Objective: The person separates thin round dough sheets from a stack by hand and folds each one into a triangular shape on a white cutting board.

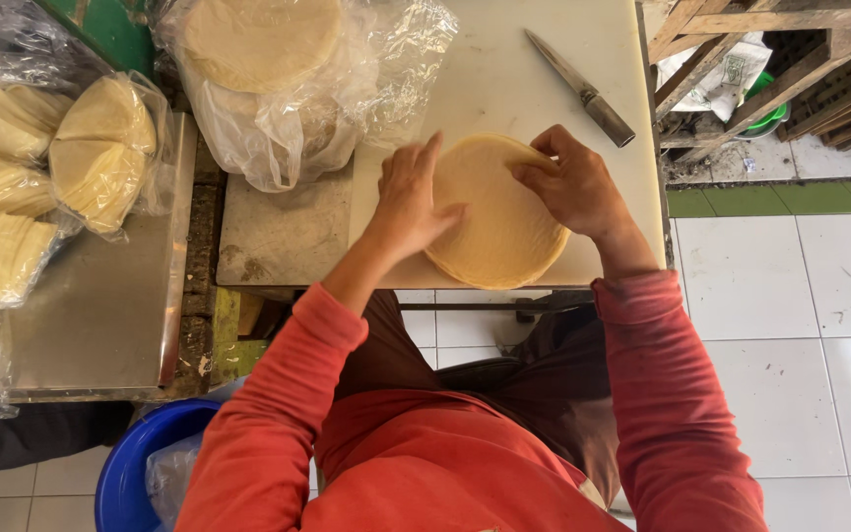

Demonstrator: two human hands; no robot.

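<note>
A stack of thin, round, pale yellow wrappers [499,222] lies on a white cutting board [504,74]. My left hand [411,197] rests flat on the stack's left edge, fingers spread. My right hand [568,182] pinches the top wrapper at its upper right edge and lifts that edge slightly. Both arms wear red sleeves.
A knife [583,91] lies on the board beyond my right hand. A clear plastic bag of round wrappers [268,59] sits at the board's left. Bagged cut wrappers [100,148] lie on a metal tray [110,315]. A blue bucket [135,468] stands below; wooden crates [790,59] at right.
</note>
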